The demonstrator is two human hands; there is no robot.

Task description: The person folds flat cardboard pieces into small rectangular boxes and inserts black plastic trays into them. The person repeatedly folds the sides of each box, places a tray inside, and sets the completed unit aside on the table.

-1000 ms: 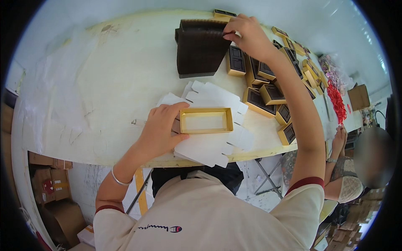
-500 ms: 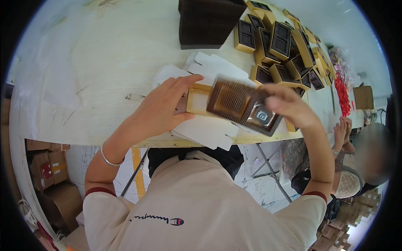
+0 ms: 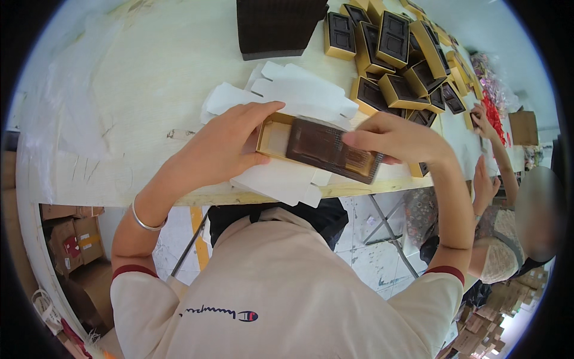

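Observation:
My left hand (image 3: 230, 140) grips the left end of a small gold cardboard box (image 3: 276, 136), with the thumb on its near side and the fingers on its far side. My right hand (image 3: 397, 140) is closed on the right end of a dark brown plastic tray (image 3: 320, 146) with moulded compartments. The tray lies tilted over the box and covers its right part; the pale inside shows at the left. How far the tray sits inside is hidden. Flat white card blanks (image 3: 293, 87) lie under and around the box on the table.
A tall stack of dark brown trays (image 3: 278, 27) stands behind the blanks. Gold boxes fitted with dark trays (image 3: 394, 39) are heaped at the far right, near red ribbons (image 3: 495, 110) and a brown carton (image 3: 524, 127). Another person's hand (image 3: 483, 179) is at the right edge.
My right hand has brought the tray lower and to the left over the box, and its tilt has changed. The co-worker's hands have moved apart.

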